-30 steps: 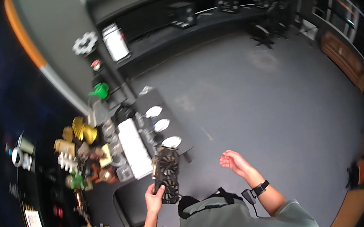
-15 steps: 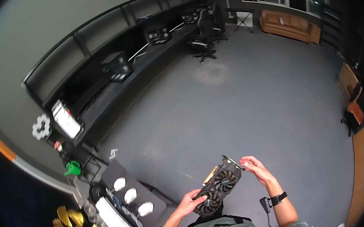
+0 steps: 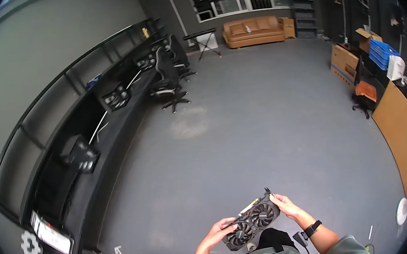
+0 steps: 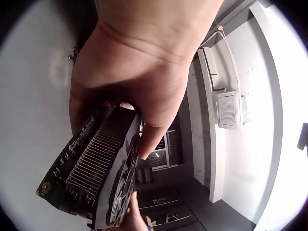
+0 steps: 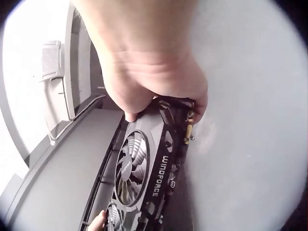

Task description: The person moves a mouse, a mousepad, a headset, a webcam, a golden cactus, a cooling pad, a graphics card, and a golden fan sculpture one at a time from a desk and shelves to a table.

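Observation:
A black graphics card (image 3: 262,216) is held in front of my waist, its fans facing up toward the head camera. My left hand (image 3: 217,232) grips one end, the thumb over the fan side. At the opposite end, beside the metal bracket, my right hand (image 3: 286,207) pinches the card. In the right wrist view the card (image 5: 161,166) shows "WINDFORCE" lettering along its edge and a gold connector strip. The left wrist view shows metal fins in the side of the card (image 4: 98,159), with thumb and fingers on opposite faces.
A long black desk (image 3: 99,176) with computers runs along the left wall, office chairs (image 3: 169,83) beside it. A brown sofa (image 3: 253,32) stands at the back. At right are a cardboard box (image 3: 344,65), a blue crate (image 3: 382,54) and a leaning brown board (image 3: 403,137). Grey floor (image 3: 243,122) stretches ahead.
The view has swung right, away from the cluttered table. The card has moved from the left hand alone to between both hands; the right hand has come in and taken its bracket end.

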Tool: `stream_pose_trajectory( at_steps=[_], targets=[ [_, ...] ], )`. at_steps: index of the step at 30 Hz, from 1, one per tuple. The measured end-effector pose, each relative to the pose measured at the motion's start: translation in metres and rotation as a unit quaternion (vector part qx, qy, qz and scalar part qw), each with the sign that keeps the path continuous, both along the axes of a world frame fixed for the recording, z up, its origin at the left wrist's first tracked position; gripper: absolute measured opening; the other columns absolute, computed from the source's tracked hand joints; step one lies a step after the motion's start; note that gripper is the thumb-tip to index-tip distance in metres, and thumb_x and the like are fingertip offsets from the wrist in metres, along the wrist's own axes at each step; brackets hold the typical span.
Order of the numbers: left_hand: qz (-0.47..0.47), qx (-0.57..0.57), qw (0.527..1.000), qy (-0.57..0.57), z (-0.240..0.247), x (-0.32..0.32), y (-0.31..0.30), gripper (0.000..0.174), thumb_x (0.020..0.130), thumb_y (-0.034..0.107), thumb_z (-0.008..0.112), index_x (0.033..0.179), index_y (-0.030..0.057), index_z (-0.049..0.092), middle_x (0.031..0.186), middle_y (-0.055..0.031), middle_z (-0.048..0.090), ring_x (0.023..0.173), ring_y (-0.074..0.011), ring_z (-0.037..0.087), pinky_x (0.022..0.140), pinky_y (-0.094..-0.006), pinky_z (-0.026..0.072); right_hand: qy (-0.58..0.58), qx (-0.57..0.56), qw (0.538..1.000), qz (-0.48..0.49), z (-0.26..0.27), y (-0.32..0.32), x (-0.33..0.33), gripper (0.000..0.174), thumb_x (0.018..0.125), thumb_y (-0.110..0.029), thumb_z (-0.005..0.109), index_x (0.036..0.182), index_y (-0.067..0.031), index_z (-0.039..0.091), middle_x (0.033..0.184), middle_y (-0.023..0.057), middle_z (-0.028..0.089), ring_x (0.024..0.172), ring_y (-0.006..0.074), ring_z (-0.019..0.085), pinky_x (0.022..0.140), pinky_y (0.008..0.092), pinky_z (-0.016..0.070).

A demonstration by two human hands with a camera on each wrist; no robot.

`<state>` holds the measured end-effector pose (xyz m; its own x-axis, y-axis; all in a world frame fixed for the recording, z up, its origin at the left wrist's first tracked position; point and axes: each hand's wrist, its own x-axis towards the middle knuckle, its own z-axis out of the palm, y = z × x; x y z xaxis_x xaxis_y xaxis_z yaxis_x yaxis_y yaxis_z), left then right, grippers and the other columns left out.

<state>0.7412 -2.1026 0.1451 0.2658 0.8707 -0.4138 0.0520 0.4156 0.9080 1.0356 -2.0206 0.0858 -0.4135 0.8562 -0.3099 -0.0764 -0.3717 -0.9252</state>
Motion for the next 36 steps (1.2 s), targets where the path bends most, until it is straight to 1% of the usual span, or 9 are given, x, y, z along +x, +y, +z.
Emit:
stream_pose_trajectory(
  at_steps=[4,11,14,21,27,29,30,33,36],
  targets=[
    [0.013,-0.006,0.998,0.061,0.024,-0.006,0.086,0.045,0.090,0.029,0.058,0.126,0.0051,0.048,0.105,-0.0041,0.060,0.103,-0.0126,0.053,0.081,-0.0302,0.0469,0.035,-0.042,0.991,-0.120,-0.012,0.052,0.006,0.041,0.093,-0.041,0.052,0.108,-0.0036,0.059,0.099,0.0001,0.062,0.093,0.0078,0.052,0.088,0.0259,0.0391],
    [0.040,-0.028,0.999,0.000,-0.040,-0.029,0.228,0.060,0.087,0.025,0.062,0.133,0.0028,0.032,0.115,-0.0096,0.055,0.104,-0.0185,0.055,0.078,-0.0347,0.0522,0.058,-0.067,0.978,-0.190,-0.044,0.205,-0.001,0.037,0.093,-0.040,0.051,0.104,-0.0058,0.060,0.094,-0.0013,0.063,0.089,0.0077,0.053,0.085,0.0261,0.0398],
    [0.136,-0.041,0.990,0.005,-0.024,-0.036,0.282,0.066,0.083,0.020,0.068,0.134,0.0025,0.029,0.115,-0.0119,0.056,0.102,-0.0210,0.057,0.075,-0.0349,0.0534,0.036,-0.079,0.987,-0.132,-0.029,0.281,-0.029,0.041,0.093,-0.039,0.051,0.115,-0.0036,0.056,0.106,0.0014,0.061,0.099,0.0092,0.051,0.090,0.0272,0.0379],
    [0.278,-0.024,0.960,0.030,-0.043,-0.096,0.370,0.065,0.077,0.016,0.074,0.128,0.0025,0.036,0.108,-0.0087,0.059,0.091,-0.0173,0.061,0.065,-0.0295,0.0535,-0.042,-0.082,0.992,0.084,0.011,0.432,-0.107,0.096,0.082,-0.059,0.054,0.140,0.0075,0.016,0.144,0.0235,0.025,0.135,0.0300,0.021,0.110,0.0405,0.0193],
    [0.359,-0.024,0.933,-0.022,-0.061,-0.130,0.408,0.056,0.077,0.011,0.072,0.122,0.0032,0.040,0.098,-0.0071,0.064,0.083,-0.0163,0.063,0.064,-0.0297,0.0550,-0.042,-0.113,0.986,0.119,-0.077,0.524,-0.166,0.077,0.084,-0.052,0.058,0.132,0.0041,0.037,0.132,0.0171,0.043,0.127,0.0250,0.034,0.107,0.0376,0.0235],
    [0.320,-0.020,0.946,0.045,-0.055,-0.140,0.431,0.048,0.079,0.034,0.068,0.114,0.0028,0.056,0.100,-0.0070,0.062,0.083,-0.0151,0.058,0.065,-0.0286,0.0487,-0.021,-0.119,0.981,0.155,-0.020,0.550,-0.190,0.066,0.085,-0.050,0.059,0.124,0.0012,0.045,0.120,0.0112,0.052,0.117,0.0196,0.042,0.102,0.0354,0.0287],
    [0.389,-0.048,0.919,-0.049,-0.093,-0.153,0.443,0.055,0.077,0.014,0.073,0.121,0.0037,0.042,0.097,-0.0068,0.064,0.082,-0.0162,0.063,0.062,-0.0302,0.0544,-0.043,-0.110,0.980,0.157,-0.021,0.568,-0.201,0.061,0.085,-0.049,0.059,0.119,-0.0001,0.048,0.115,0.0088,0.054,0.111,0.0177,0.044,0.099,0.0343,0.0309],
    [0.390,-0.033,0.920,-0.008,-0.046,-0.169,0.495,0.049,0.078,0.034,0.070,0.112,0.0014,0.056,0.094,-0.0050,0.063,0.077,-0.0127,0.058,0.059,-0.0256,0.0484,-0.071,-0.101,0.978,0.170,-0.028,0.628,-0.237,0.054,0.085,-0.048,0.059,0.113,-0.0017,0.051,0.107,0.0062,0.055,0.105,0.0158,0.046,0.095,0.0327,0.0334],
    [0.401,-0.046,0.915,-0.011,-0.067,-0.216,0.559,0.044,0.080,0.023,0.070,0.114,0.0022,0.050,0.094,-0.0064,0.063,0.081,-0.0156,0.061,0.064,-0.0292,0.0512,-0.070,-0.103,0.977,0.174,-0.015,0.687,-0.274,0.057,0.085,-0.048,0.059,0.116,-0.0009,0.051,0.109,0.0066,0.055,0.106,0.0159,0.046,0.095,0.0330,0.0331]
  ],
)
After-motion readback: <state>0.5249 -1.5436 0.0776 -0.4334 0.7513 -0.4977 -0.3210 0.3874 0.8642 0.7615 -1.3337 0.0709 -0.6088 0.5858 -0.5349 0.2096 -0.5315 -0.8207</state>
